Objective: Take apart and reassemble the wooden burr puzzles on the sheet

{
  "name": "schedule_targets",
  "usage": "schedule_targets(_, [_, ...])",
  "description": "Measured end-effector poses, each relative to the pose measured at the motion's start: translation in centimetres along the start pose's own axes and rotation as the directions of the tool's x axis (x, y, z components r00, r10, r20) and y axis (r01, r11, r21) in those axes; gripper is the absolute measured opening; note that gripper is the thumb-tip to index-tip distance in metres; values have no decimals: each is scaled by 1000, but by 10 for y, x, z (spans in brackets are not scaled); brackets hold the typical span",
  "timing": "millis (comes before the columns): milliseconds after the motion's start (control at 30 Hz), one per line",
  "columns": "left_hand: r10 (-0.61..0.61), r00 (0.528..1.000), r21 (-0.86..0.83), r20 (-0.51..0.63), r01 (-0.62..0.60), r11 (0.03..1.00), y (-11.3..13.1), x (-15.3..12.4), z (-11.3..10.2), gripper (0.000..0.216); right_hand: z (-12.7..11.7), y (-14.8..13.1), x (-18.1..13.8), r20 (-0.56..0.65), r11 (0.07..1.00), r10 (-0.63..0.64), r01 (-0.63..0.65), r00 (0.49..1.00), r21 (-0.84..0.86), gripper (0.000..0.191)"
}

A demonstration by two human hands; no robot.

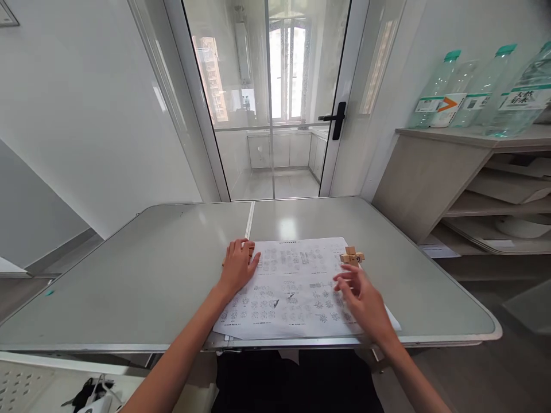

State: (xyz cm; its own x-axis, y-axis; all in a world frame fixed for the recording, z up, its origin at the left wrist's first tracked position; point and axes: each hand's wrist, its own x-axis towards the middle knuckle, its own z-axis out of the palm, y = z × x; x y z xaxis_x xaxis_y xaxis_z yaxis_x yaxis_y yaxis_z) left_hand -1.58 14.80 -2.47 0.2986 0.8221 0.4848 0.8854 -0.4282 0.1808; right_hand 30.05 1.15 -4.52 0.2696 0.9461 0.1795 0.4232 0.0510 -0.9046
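A large printed sheet of paper [297,330], covered with small line diagrams and a few dark check marks, lies near the table's front edge. My left hand [237,268] rests palm down over its upper left corner, thumb spread away from the fingers. Small wooden pieces [250,248] peek out beside and under that hand; most of them are hidden. At the sheet's upper right sits an interlocking wooden block puzzle [352,256] with a dark round mark. Just below it hovers my right hand [364,298], fingers loosely bent and apart, slightly blurred, with nothing in them.
The grey-green table [129,287] has a metal rim and a pale seam. Beyond it stands a glass door [297,155] with a black handle [338,120]. Several plastic bottles [477,94] stand on a wooden shelf [430,172] at right. A white cart [30,384] is at lower left.
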Motion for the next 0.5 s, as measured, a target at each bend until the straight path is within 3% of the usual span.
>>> schedule_targets(67, [44, 999, -29, 4, -44, 999, 9, -16, -13, 21, -10, 5, 14, -101, 989, 47, -60, 994, -135, 54])
schedule_targets(200, [110, 992, -158, 64, -99, 983, 26, -46, -30, 17, -25, 14, 43, -151, 884, 76, -137, 986, -448, 56])
schedule_targets(300, [121, 984, -214, 129, -92, 973, 37, -62, -36, 16, -26, 18, 58, -171, 818, 60, -146, 983, -556, 48])
schedule_targets(400, [131, 975, -291, 182, -74, 954, 49, -69, -41, 14, -23, 14, 58, -117, 867, -15, -45, 993, -497, 42])
schedule_targets(500, [129, 967, -416, 220, -27, 909, 63, -68, -48, 16, -18, -4, 44, 18, 957, -103, 104, 995, -270, 39])
